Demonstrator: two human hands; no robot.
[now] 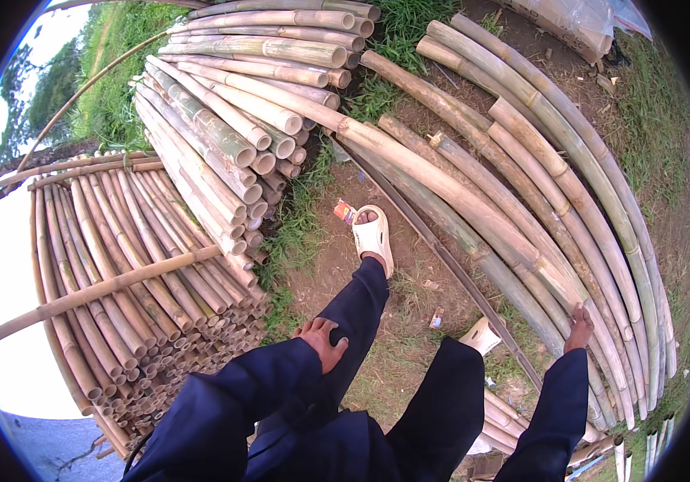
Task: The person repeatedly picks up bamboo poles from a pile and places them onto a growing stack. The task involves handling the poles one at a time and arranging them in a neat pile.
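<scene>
My left hand (322, 344) rests on my dark-trousered left leg, just above the knee, with its fingers apart and nothing in them. On the right, my right hand (579, 328) is at a long pale bamboo pole (449, 201), fingers bent against its side; the underside of the grip is hidden. This pole slants from the upper stack down past my right hand. Several other bamboo poles (522, 132) lie roughly alongside it on the ground, some greenish, some brown and blotched.
A stack of cut bamboo (224, 132) fans out at upper left. Below it, a larger stack (112, 265) has a crosswise pole (104, 293). A thin dark bar (449, 261) runs between my feet and the poles. Small wrappers (345, 211) litter the dirt beside my pale sandal (373, 237).
</scene>
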